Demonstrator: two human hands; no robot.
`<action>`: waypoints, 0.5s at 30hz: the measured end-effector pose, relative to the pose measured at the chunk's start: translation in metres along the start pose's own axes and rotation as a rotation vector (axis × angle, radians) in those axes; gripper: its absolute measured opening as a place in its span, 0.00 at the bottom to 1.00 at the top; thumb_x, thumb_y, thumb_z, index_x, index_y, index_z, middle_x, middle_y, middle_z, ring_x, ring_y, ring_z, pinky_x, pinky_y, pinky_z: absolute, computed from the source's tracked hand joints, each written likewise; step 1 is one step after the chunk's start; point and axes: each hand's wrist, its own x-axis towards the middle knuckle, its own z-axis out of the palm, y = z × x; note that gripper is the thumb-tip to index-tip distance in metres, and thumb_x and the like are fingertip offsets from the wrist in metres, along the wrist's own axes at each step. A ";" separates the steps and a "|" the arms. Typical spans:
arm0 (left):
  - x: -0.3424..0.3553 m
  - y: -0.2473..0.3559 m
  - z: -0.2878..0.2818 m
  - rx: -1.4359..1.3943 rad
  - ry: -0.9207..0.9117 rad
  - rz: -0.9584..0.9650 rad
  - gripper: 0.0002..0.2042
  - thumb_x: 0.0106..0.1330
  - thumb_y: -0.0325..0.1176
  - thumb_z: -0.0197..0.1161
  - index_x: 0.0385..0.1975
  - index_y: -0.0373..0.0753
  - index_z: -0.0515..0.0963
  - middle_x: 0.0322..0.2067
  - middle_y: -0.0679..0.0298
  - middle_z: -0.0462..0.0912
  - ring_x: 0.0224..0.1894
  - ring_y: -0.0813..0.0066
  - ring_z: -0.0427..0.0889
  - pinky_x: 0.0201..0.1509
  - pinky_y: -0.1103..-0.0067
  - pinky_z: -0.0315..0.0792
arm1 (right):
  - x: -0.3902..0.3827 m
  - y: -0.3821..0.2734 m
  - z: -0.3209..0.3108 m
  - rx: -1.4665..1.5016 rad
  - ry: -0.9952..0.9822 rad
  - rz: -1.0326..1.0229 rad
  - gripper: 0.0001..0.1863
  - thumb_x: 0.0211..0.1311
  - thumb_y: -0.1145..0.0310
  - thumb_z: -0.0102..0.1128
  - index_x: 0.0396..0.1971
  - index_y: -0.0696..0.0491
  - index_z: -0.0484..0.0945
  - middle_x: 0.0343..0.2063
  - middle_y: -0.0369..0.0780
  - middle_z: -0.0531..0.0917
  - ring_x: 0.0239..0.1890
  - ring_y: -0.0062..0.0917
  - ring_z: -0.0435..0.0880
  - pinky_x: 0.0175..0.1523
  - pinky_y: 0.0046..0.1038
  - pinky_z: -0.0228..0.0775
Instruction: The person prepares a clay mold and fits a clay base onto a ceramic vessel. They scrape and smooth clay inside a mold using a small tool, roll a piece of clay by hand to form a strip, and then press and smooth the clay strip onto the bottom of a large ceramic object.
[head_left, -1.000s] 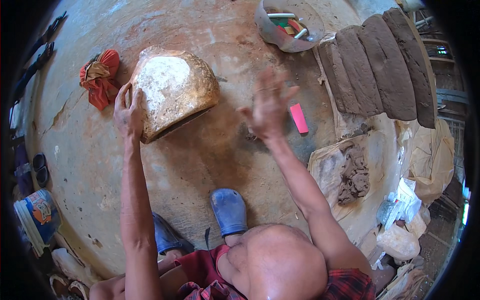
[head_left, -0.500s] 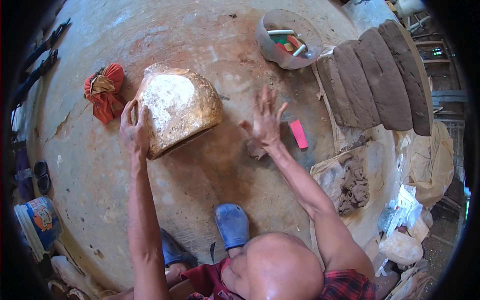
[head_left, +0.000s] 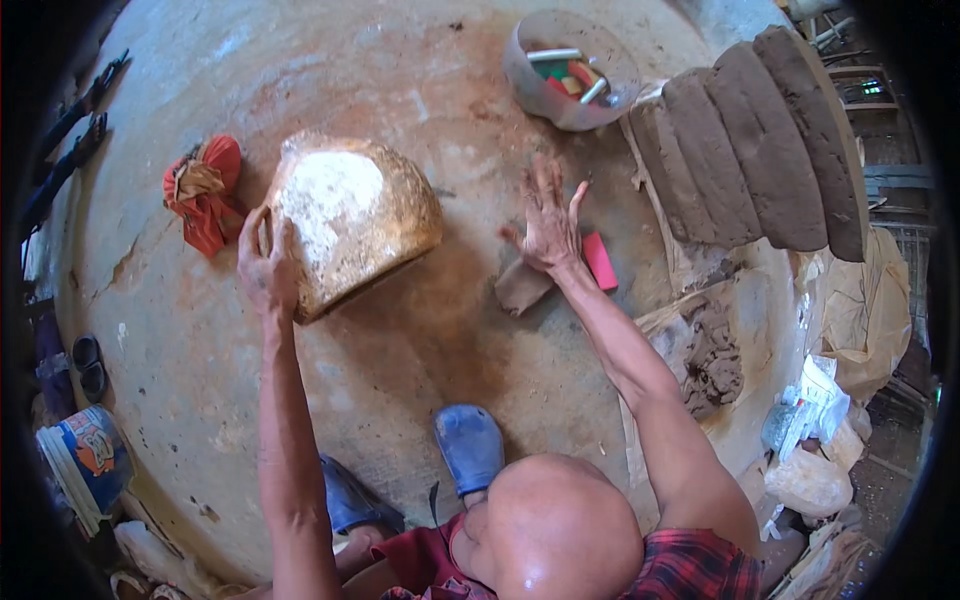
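Note:
A large rounded, stone-like block [head_left: 390, 215], tan and crusted with a white patch on top, stands left of centre on the floor. My left hand [head_left: 268, 260] grips its left edge, thumb on the face and fingers over the side. My right hand [head_left: 550, 225] is open with fingers spread, holding nothing, above a small brown clay block [head_left: 523, 287]. Whether it touches that block I cannot tell. Beside the right wrist lies a pink rectangular piece [head_left: 600, 262], partly covered by the hand.
An orange cloth bundle [head_left: 207, 190] lies left of the large block. A translucent bowl [head_left: 520, 75] with several small tools stands at the back. On the right are thick clay slabs [head_left: 740, 150] and a clay lump [head_left: 712, 365] on a sheet. A bucket [head_left: 88, 455] stands at lower left.
My right hand has shifted right and slightly nearer, uncovering more of the brown clay block and covering part of the pink piece. My left hand stays on the large block.

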 end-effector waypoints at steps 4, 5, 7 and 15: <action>0.009 -0.009 -0.013 0.072 0.003 0.065 0.23 0.70 0.36 0.71 0.62 0.34 0.80 0.63 0.52 0.82 0.68 0.58 0.79 0.74 0.69 0.68 | 0.014 0.002 -0.004 0.330 0.263 0.059 0.60 0.61 0.13 0.34 0.85 0.35 0.43 0.85 0.44 0.38 0.85 0.54 0.33 0.72 0.83 0.20; 0.009 -0.008 -0.021 0.107 0.004 0.059 0.23 0.70 0.36 0.71 0.62 0.34 0.80 0.63 0.52 0.82 0.68 0.58 0.79 0.74 0.69 0.68 | 0.020 -0.003 -0.026 0.364 0.376 0.062 0.59 0.61 0.13 0.33 0.85 0.35 0.42 0.85 0.44 0.38 0.85 0.54 0.33 0.72 0.83 0.20; 0.002 0.008 0.000 0.049 -0.013 -0.008 0.23 0.69 0.36 0.72 0.62 0.34 0.80 0.64 0.52 0.82 0.68 0.58 0.78 0.74 0.69 0.68 | 0.013 0.023 -0.004 0.233 0.394 0.014 0.59 0.62 0.13 0.32 0.85 0.36 0.42 0.85 0.44 0.37 0.85 0.53 0.32 0.72 0.82 0.20; 0.000 0.006 -0.005 0.083 -0.024 -0.010 0.25 0.72 0.39 0.70 0.66 0.34 0.78 0.66 0.50 0.80 0.70 0.58 0.76 0.74 0.70 0.68 | 0.012 0.006 -0.011 0.294 0.451 0.088 0.58 0.65 0.15 0.31 0.85 0.39 0.43 0.85 0.47 0.37 0.84 0.57 0.30 0.71 0.83 0.20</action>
